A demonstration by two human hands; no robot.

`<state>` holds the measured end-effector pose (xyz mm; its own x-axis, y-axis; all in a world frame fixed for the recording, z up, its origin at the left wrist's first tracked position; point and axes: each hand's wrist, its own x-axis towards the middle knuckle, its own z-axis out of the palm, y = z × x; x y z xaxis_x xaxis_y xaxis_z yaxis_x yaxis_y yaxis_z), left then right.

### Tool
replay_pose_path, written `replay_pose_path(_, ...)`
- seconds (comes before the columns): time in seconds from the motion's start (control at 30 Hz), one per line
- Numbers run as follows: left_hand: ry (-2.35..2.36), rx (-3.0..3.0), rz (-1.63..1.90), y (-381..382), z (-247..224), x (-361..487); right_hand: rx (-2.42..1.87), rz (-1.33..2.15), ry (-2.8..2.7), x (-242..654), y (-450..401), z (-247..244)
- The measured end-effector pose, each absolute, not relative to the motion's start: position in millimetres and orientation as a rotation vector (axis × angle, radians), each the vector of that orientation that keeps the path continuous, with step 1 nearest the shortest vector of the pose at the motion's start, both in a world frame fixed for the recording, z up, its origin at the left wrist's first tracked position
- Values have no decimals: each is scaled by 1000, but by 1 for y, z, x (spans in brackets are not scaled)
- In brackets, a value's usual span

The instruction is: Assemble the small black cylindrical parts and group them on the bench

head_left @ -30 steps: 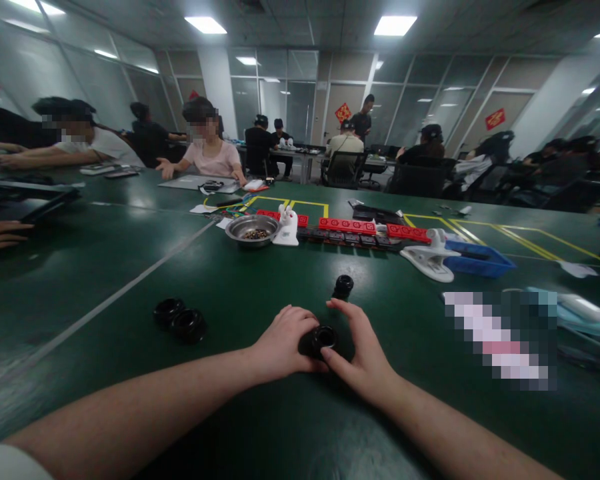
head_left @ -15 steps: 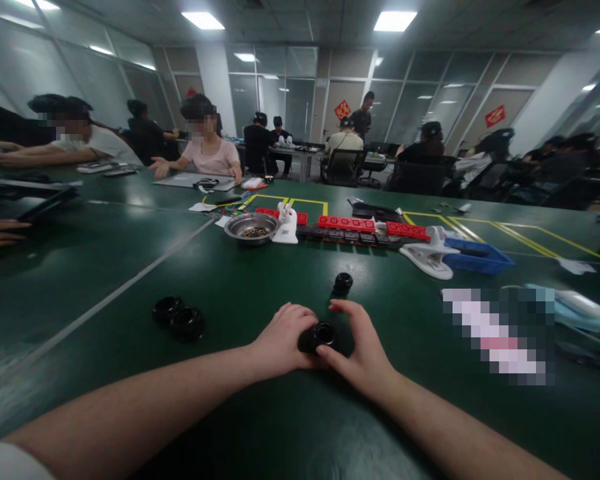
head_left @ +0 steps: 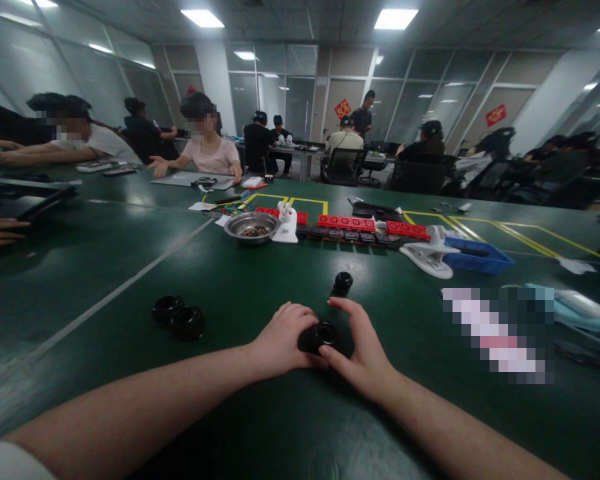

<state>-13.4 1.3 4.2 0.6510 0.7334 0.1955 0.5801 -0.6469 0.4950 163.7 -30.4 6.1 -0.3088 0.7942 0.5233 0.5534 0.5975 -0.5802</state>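
Note:
A glossy black ring-shaped piece (head_left: 325, 333) with a round hole on top stands upright on the green table between my hands. My left hand (head_left: 286, 337) wraps round its left side, the thumb along the near side; part of the black piece is hidden by the fingers. With its thumb, my right hand (head_left: 365, 353) presses the ring's near right edge. The right index finger is raised and curved away from it, and the other right fingers are mostly hidden. Just beyond stands a smaller-looking black ring (head_left: 343, 281). To the left, two black rings (head_left: 187, 323) lie touching each other.
Farther back are a metal bowl (head_left: 251, 229) of small parts, a white rabbit-shaped object (head_left: 287, 224), red strips (head_left: 346, 223), a white stand (head_left: 430, 257) and a blue tray (head_left: 485, 259). A blurred pale item (head_left: 495, 337) lies right. Co-workers sit around; one hand (head_left: 0, 235) rests far left.

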Motion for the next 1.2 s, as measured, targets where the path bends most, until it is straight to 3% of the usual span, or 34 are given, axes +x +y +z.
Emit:
replay_pose_path(0.3, 1055, 2448, 534, 0, 7, -13, -898, 468, -2107, 164, -35, 9)
replay_pose_path(0.57, 1061, 2467, 519, -1, 11, -11, -1136, 339, -1984, 162, -30, 5)
replay_pose_path(0.8, 1058, 2455, 525, 0, 9, -13, -907, 465, -2116, 164, -33, 8)
replay_pose_path(1.2, 1052, 2447, 551, -1, 9, -13, -1071, 376, -2004, 162, -32, 7)
